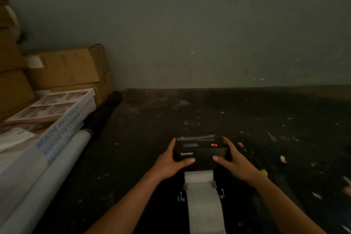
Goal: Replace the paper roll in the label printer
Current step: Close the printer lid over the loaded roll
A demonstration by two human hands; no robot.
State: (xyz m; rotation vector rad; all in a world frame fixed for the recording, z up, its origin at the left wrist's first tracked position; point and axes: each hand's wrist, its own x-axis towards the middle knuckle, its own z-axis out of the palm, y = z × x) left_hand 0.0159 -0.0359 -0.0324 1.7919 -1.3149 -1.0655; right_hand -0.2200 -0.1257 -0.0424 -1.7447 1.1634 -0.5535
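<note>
Printer [201,153] on the floor [266,129], cardboard boxes [68,66] far left

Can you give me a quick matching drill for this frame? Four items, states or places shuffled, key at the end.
Items:
1. label printer
2. paper strip
3. cardboard boxes
4. white rolled tube

Descriptions:
A. stacked by the wall, far left
B. gripped at both sides by left hand and right hand, red ring lit
C. lying on the floor beside the flat printed boxes
D. runs from the printer toward the camera

Pairs: 1-B, 2-D, 3-A, 4-C
</note>
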